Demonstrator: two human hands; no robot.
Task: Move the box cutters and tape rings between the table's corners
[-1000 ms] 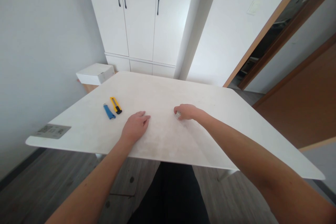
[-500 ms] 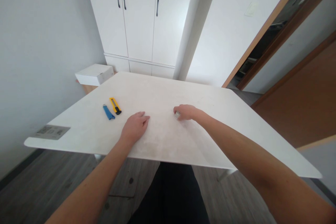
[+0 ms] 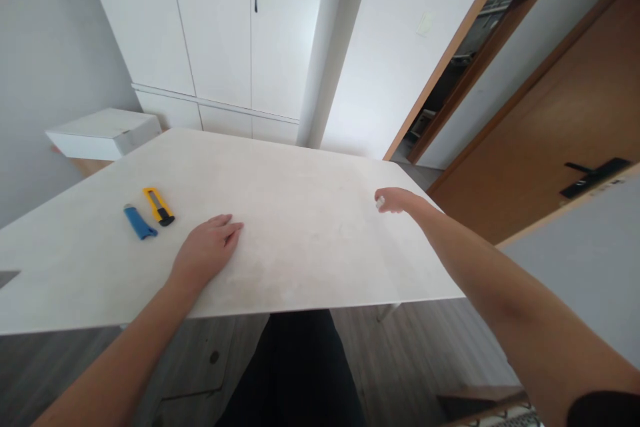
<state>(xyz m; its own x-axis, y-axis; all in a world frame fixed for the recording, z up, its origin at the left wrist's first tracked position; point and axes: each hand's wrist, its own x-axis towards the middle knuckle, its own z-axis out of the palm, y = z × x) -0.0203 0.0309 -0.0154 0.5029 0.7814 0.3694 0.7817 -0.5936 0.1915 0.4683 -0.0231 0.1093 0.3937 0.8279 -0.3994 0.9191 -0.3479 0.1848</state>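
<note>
My left hand (image 3: 206, 248) lies flat, palm down, on the white table (image 3: 300, 213), holding nothing. My right hand (image 3: 395, 200) reaches out over the table's right side with its fingers closed around a small pale object (image 3: 380, 201); only a bit of it shows and I cannot tell what it is. A blue lighter (image 3: 139, 222) and a yellow utility knife (image 3: 159, 206) lie side by side on the table, left of my left hand and apart from it.
A white box (image 3: 105, 133) stands beyond the table's far left corner. White cupboards (image 3: 215, 33) line the back wall. A brown door (image 3: 545, 127) stands open at the right, with a doorway beside it. Wood flooring lies below the table's near edge.
My right hand has moved right across the table with the small object still in it. The view has swung right, so the table and tools now sit further left. My left hand stays flat.
</note>
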